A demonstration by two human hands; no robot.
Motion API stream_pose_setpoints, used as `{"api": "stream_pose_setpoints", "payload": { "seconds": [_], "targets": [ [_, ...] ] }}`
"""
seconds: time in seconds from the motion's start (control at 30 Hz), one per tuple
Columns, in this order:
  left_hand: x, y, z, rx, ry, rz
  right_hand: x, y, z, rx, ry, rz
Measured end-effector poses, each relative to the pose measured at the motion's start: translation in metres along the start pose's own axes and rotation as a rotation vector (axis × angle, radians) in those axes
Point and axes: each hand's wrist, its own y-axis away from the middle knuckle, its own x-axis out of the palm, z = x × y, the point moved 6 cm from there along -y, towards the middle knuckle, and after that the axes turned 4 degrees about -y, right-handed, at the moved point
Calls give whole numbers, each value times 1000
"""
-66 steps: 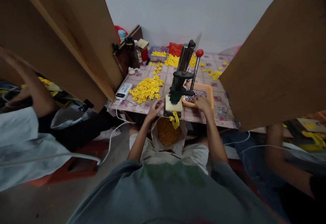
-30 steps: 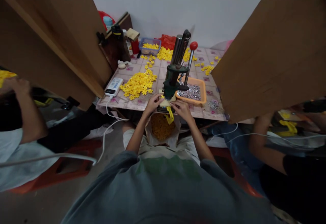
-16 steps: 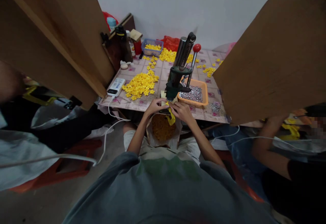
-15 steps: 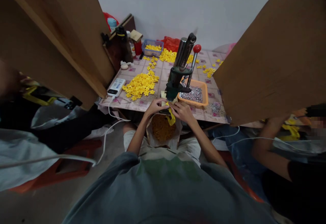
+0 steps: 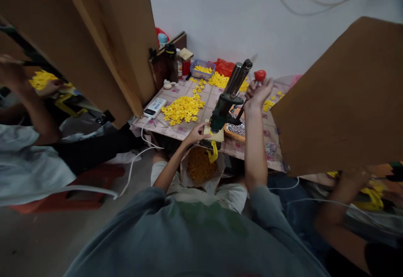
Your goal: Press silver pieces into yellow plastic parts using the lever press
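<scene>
A green hand press (image 5: 224,107) stands at the near edge of the tiled table (image 5: 182,128). My right hand (image 5: 258,91) is raised and closed around its lever, just below the red knob (image 5: 260,75). My left hand (image 5: 197,134) rests at the press base, fingers on a small yellow piece by the cream base plate (image 5: 215,133). A yellow chute (image 5: 213,151) hangs off the base over a bag of yellow parts (image 5: 200,168) in my lap. Behind the press sits an orange tray (image 5: 232,128) of small silver parts.
A heap of yellow plastic pieces (image 5: 182,108) lies left of the press, more at the back beside a blue basket (image 5: 202,69). A white power bank (image 5: 154,107) with cable sits at the table's left corner. Brown boards (image 5: 340,96) flank both sides. Other people's arms (image 5: 30,96) work left and right.
My right hand left the press base and rose to grip the lever under the red knob. My left hand stayed at the base. The camera tilted up and left.
</scene>
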Motion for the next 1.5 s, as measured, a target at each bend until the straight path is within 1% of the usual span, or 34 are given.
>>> {"api": "stream_pose_setpoints", "payload": {
  "seconds": [0.07, 0.13, 0.17, 0.2, 0.23, 0.27, 0.33, 0.4, 0.47, 0.53, 0.6, 0.63, 0.7, 0.73, 0.77, 0.83, 0.93, 1.0, 1.03, 1.1, 1.17, 1.23, 1.3, 1.33, 1.37, 1.5],
  "targets": [
    [-1, 0, 1, -8, -10, -25, -21, 69, 15, -158, -34, -22],
    [-6, 0, 2, 6, -50, -119, -45, 133, 25, -250, -29, -10],
    [-9, -1, 2, 18, -82, -187, -52, 155, 28, -260, -10, 37],
    [-14, -1, 3, 27, -121, -258, -56, 168, 29, -264, 15, 85],
    [-18, -1, 4, 35, -167, -322, -59, 171, 29, -268, 39, 118],
    [-23, -1, 5, 42, -216, -371, -60, 166, 28, -276, 68, 141],
    [-31, -1, 5, 55, -323, -427, -62, 139, 19, -289, 188, 166],
    [-39, -3, 4, 52, -456, -450, -70, 107, -4, -249, 458, 189],
    [-44, -5, 1, 12, -622, -441, -84, 88, -41, -99, 829, 231],
    [-47, -9, -3, -46, -791, -396, -103, 87, -79, 122, 1141, 291],
    [-47, -14, -7, -81, -912, -336, -113, 96, -109, 310, 1307, 448],
    [-47, -16, -9, -87, -944, -310, -114, 101, -120, 359, 1335, 551],
    [-47, -19, -11, -80, -942, -283, -111, 105, -132, 371, 1292, 740],
    [-47, -21, -11, -75, -910, -286, -109, 105, -136, 359, 1235, 799],
    [-47, -22, -10, -73, -859, -299, -109, 102, -138, 350, 1171, 828],
    [-47, -23, -5, -86, -688, -354, -110, 95, -143, 347, 1054, 832],
    [-41, -22, 12, -157, -252, -485, -115, 88, -148, 341, 957, 787],
    [-32, -19, 24, -198, 23, -520, -119, 85, -149, 322, 905, 740],
    [-27, -19, 28, -201, 99, -499, -122, 84, -148, 308, 867, 699],
    [-18, -18, 29, -172, 131, -424, -129, 81, -143, 276, 769, 583],
    [-14, -17, 25, -122, 75, -367, -137, 78, -138, 234, 659, 437],
    [-13, -17, 20, -76, 17, -345, -143, 77, -134, 197, 567, 291],
    [-12, -17, 16, -51, -8, -338, -146, 79, -133, 179, 531, 215],
    [-11, -17, 16, -47, -9, -334, -145, 80, -133, 180, 544, 213],
    [-10, -18, 16, -48, -7, -331, -142, 81, -135, 186, 591, 248],
    [-10, -17, 17, -63, -27, -332, -127, 84, -148, 292, 894, 531]
  ]
}}
